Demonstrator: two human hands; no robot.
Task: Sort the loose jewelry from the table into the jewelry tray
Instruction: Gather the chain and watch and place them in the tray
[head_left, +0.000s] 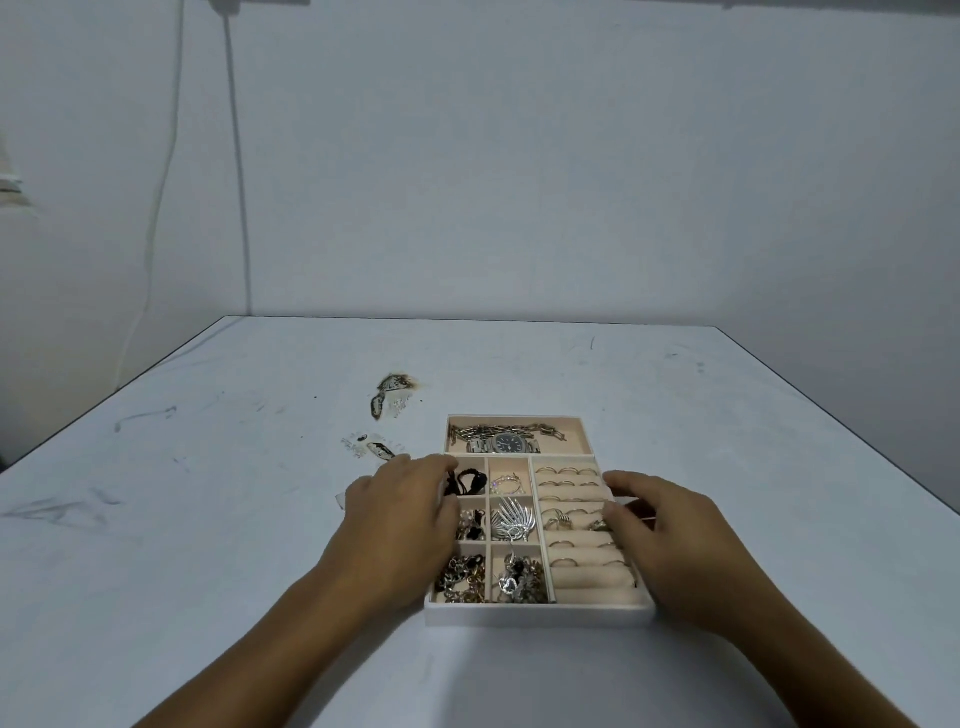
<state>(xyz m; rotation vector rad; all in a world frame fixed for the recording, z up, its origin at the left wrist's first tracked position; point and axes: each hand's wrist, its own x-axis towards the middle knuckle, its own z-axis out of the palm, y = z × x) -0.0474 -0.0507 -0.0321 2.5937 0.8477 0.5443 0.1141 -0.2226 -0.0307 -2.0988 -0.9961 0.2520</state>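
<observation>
Tray axis: the jewelry tray (535, 616) lies lengthwise away from the person, its short near wall facing them and its far end toward the wall.
Tray place: on the worktop (208, 519), just right of centre, between both hands.
Left hand (400, 514): palm down, fingers (447, 480) pressed together and curled over the tray's left wall.
Right hand (675, 535): palm down, fingers slightly spread and curved round the right wall, tips on the ring rolls (582, 551).
Tray look: white outside, pale pink lining; a watch (508, 443) and chain in the far compartment, six small cells of mixed pieces at left, rings in rolls at right.
</observation>
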